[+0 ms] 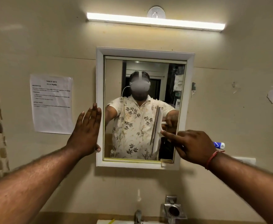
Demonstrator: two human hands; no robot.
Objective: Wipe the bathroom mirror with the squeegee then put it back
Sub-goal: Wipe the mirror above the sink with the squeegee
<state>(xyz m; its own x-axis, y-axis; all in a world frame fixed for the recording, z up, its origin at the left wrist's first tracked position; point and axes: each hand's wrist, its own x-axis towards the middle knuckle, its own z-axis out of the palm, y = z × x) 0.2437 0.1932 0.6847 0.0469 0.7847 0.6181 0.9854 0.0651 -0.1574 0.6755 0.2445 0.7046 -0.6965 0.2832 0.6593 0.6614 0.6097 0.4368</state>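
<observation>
I see the mirror point(140, 78) as glossy glass in a smooth white frame point(145, 53) that looks like plastic. On it lies a squeegee point(156, 135) of matt white plastic. Left of the mirror a wrinkled paper sheet point(51, 104) hangs on a smooth, faintly shiny beige wall point(229, 110). Below the mirror, the tap point(138, 216) and holder point(173, 210) are shiny metal.

Both forearms are bare, no sleeves reaching down that far. The right hand point(195, 146) has a thin red thread bracelet point(212, 159) looped round the wrist, at about 4 o'clock in the shot. The left hand point(85, 133), over at 9 o'clock, wears nothing at all, no rings or watch. No rings show on the right fingers either.
</observation>
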